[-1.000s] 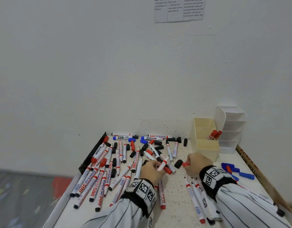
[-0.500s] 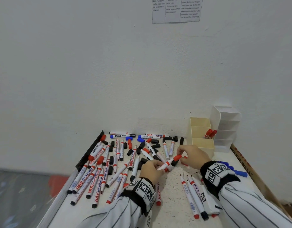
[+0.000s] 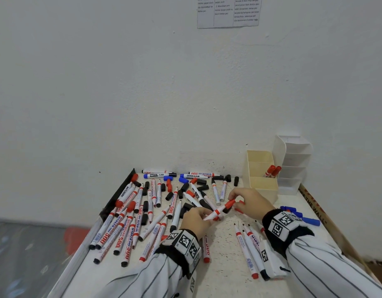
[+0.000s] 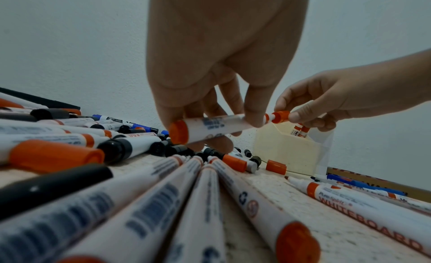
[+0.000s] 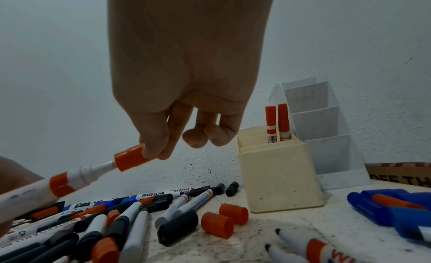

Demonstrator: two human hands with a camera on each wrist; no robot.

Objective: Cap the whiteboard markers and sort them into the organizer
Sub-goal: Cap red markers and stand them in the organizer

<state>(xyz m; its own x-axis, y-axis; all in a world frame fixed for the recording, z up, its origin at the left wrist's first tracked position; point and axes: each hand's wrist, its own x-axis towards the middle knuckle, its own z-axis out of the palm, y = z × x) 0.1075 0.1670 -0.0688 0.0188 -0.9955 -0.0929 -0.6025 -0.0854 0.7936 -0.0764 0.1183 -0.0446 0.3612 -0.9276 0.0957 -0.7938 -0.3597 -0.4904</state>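
Observation:
My left hand [image 3: 204,216] grips the white barrel of a red whiteboard marker [image 3: 215,212], tilted up to the right just above the table. My right hand [image 3: 234,202] pinches a red cap [image 3: 229,203] between thumb and forefinger. In the right wrist view the cap [image 5: 129,157] sits over the marker's tip, with the white neck [image 5: 93,170] still showing. The left wrist view shows the same marker [image 4: 217,127] and cap [image 4: 281,116]. The cream organizer [image 3: 263,186] stands at the back right and holds two capped red markers [image 3: 271,171].
A white tiered organizer [image 3: 293,166] stands behind the cream one. Many loose markers [image 3: 125,222] and black caps [image 3: 144,219] cover the table's left and middle. Two red caps [image 5: 224,220] lie below my right hand. Blue caps [image 3: 299,214] and cardboard [image 3: 314,207] lie at the right.
A second ago my right hand held the red cap apart from the marker. Since then both hands have come together and the cap has met the marker's tip.

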